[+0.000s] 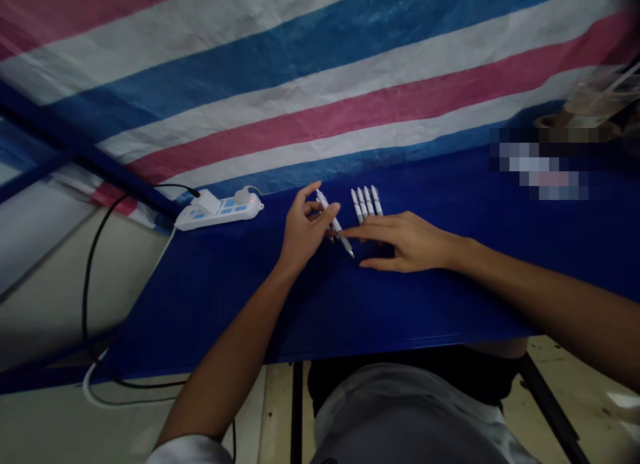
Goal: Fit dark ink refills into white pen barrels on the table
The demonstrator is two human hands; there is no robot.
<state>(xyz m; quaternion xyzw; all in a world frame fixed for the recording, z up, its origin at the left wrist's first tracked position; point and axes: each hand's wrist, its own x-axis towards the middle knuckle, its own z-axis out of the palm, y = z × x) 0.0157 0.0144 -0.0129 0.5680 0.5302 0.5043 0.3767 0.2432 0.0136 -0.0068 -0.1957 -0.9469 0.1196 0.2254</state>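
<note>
My left hand [311,223] holds a white pen [331,211] between thumb and fingers, its metal tip slanting down to the right. Beneath that hand, part of at least one more pen shows on the blue table [350,311]. My right hand [400,243] has its fingers apart, with the index fingertip at the lower part of the held pen. Just beyond the right hand, several white pens [367,201] lie side by side in a row; their lower ends are hidden by the fingers.
A white power strip [225,211] with plugs and cables lies at the table's left back edge. Striped sheeting [320,124] hangs behind the table. A clear cup [595,104] stands at the far right back, beside a pixelated patch.
</note>
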